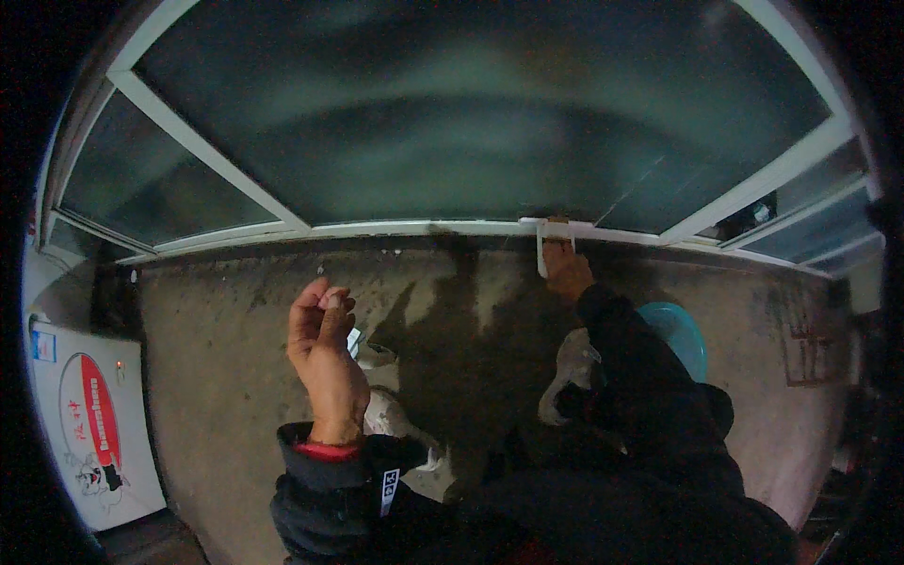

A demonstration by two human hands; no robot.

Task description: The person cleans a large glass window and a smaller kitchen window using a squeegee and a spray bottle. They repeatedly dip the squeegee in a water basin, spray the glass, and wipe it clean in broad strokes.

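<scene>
My right hand reaches forward, its fingers closed on a white, loop-handled tool. The tool meets the white lower rail of a large glazed frame, and its exact kind is hard to make out. Behind the rail stands a dark glass pane with pale, blurred reflections. To the left, my left hand is raised above the floor, fingers curled towards the thumb. No object shows in it, but the inside of the grip is partly hidden.
A light-blue plastic basin sits right of my right arm, partly covered by the sleeve. At far left is a white appliance or box with a red printed logo. My light-coloured shoes stand on the stained concrete floor.
</scene>
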